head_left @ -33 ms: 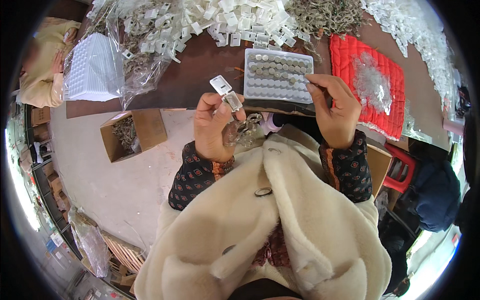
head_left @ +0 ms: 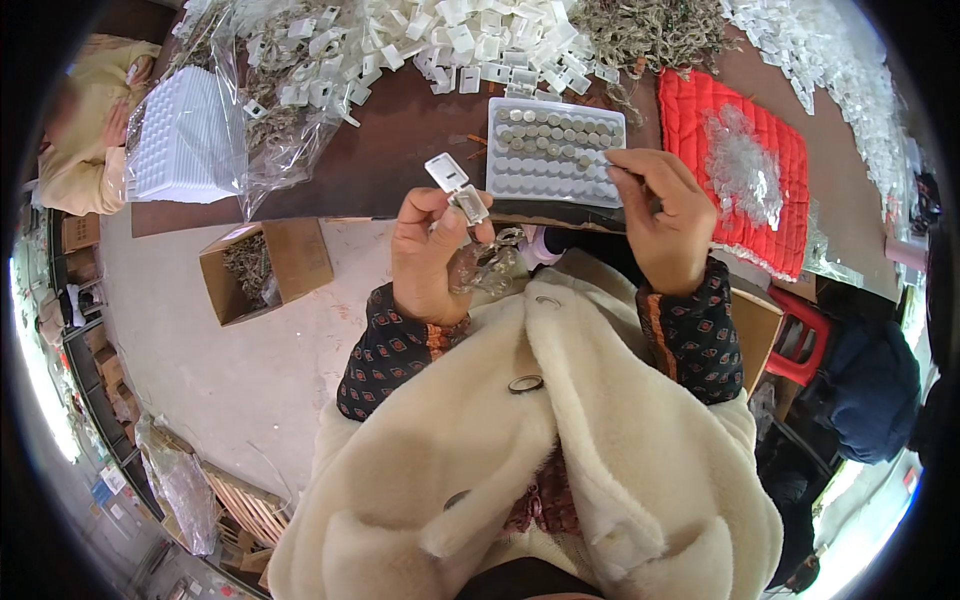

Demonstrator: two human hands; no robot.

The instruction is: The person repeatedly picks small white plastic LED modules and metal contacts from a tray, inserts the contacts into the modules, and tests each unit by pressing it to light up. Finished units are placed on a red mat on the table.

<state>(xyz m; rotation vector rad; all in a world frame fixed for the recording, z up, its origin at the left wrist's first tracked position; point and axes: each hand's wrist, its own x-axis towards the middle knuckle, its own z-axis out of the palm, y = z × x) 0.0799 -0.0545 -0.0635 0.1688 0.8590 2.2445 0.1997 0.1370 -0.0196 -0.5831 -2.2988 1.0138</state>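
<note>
My left hand [head_left: 424, 255] grips a small white plastic battery case [head_left: 467, 203] between thumb and fingers, its lid [head_left: 446, 173] swung up. A loose bundle of thin wire [head_left: 495, 262] hangs from the case beside my palm. My right hand [head_left: 668, 215] is closed in a pinch at the right edge of a white moulded tray [head_left: 500, 185]. Whatever sits between those fingertips is too small to make out. Rows of silver coin cells [head_left: 545, 131] fill the far part of the tray; the near rows of pockets hold none.
White cases [head_left: 470, 45] and tangled wires [head_left: 650, 30] are heaped along the table's far side. A red quilted pad [head_left: 690, 120] bears clear plastic pieces [head_left: 745, 165]. Stacked white trays [head_left: 190, 140] stand left, near another person's sleeve [head_left: 75, 175]. A cardboard box [head_left: 300, 260] sits below the table.
My right hand has shifted slightly left over the tray's edge. The battery case in my left hand has moved a little to the right.
</note>
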